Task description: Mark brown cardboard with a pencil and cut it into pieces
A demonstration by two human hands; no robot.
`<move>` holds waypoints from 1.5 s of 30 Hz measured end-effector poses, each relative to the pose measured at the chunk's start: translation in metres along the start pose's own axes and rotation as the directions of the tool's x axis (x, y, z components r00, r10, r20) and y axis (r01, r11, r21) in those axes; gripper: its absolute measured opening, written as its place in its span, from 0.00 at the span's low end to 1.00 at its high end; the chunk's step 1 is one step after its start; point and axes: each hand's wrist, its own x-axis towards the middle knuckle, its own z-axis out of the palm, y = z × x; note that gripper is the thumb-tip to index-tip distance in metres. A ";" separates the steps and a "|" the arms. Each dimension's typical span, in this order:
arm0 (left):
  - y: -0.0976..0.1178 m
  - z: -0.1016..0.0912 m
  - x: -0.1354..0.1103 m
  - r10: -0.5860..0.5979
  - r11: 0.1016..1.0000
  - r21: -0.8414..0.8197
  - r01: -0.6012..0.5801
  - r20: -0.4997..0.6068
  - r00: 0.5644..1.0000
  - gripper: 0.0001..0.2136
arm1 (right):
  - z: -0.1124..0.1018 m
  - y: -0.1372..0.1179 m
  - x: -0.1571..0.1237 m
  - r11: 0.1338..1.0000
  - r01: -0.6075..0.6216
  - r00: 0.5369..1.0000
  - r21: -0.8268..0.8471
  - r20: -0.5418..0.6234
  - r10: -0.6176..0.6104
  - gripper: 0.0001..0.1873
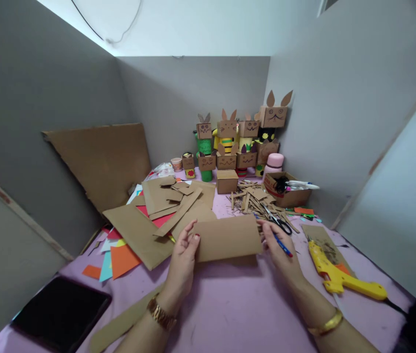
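Both my hands hold up a rectangular piece of brown cardboard (227, 238) just above the pink table (237, 304). My left hand (184, 255) grips its left edge with thumb in front and fingers behind. My right hand (277, 245) pinches its right edge and also holds a blue pen (282, 246) between the fingers. A gold watch sits on my left wrist and a gold bangle on my right.
Cardboard sheets (156, 215) and coloured paper (119, 257) lie at left, a dark tablet (61, 314) at front left. Scissors (279, 221), cardboard scraps, a yellow glue gun (336, 274) and an open box (289, 189) lie at right. Cardboard box figures (237, 137) stand at the back.
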 end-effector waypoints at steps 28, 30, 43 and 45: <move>-0.039 -0.027 -0.125 0.186 -0.386 0.687 -0.616 0.712 0.677 0.36 | -0.004 0.009 -0.122 0.852 0.253 0.892 -0.458 0.452 -0.022 0.22; -0.038 -0.026 -0.125 0.189 -0.392 0.682 -0.618 0.717 0.671 0.36 | -0.004 0.010 -0.121 0.845 0.274 0.885 -0.459 0.463 -0.036 0.21; -0.038 -0.026 -0.125 0.200 -0.388 0.681 -0.621 0.720 0.665 0.34 | -0.003 0.013 -0.119 0.809 0.320 0.864 -0.493 0.501 -0.036 0.20; -0.039 -0.026 -0.125 0.198 -0.378 0.686 -0.622 0.716 0.670 0.35 | -0.003 0.013 -0.118 0.797 0.335 0.858 -0.502 0.512 -0.038 0.20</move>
